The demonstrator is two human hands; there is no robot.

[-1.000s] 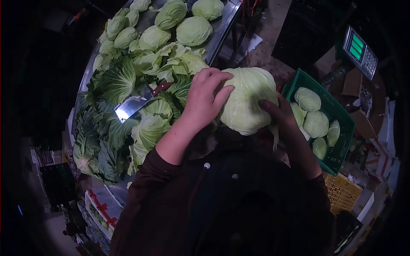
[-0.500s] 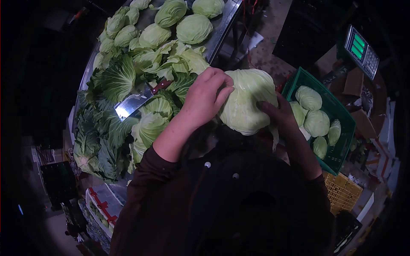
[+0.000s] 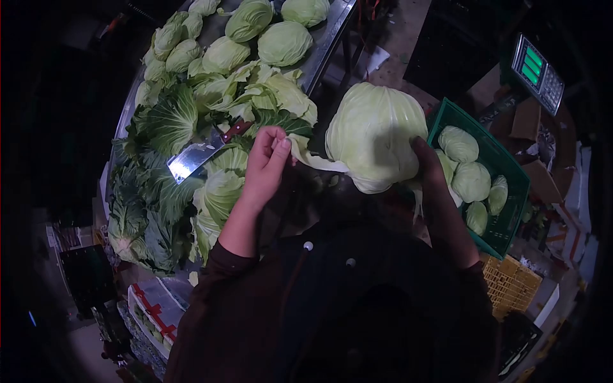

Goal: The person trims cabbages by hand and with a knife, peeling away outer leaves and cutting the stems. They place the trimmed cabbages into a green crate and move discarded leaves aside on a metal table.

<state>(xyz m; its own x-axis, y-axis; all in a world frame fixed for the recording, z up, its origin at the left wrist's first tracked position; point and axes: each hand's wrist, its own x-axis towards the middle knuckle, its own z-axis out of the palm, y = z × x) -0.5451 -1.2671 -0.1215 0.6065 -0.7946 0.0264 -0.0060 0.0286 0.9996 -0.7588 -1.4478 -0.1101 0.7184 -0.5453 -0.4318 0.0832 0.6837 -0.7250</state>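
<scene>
A large pale green cabbage is held up in front of my body. My right hand grips its right side, with the fingers partly hidden behind it. Pinched in my left hand is a torn strip of cabbage leaf, stretched between my fingers and the lower left of the cabbage; it still seems to join the head there. Another loose shred hangs below the cabbage near my right hand. Left of my left hand, a cleaver with a dark red handle lies on the loose cabbage leaves.
Several trimmed cabbages sit at the far end of the metal table. On the right, a green crate holds several cabbages, with a lit digital scale behind it. A yellow crate stands lower down.
My left hand has moved left, away from the cabbage, peeling a leaf strip outward. The cabbage has tilted and rises slightly in my right hand.
</scene>
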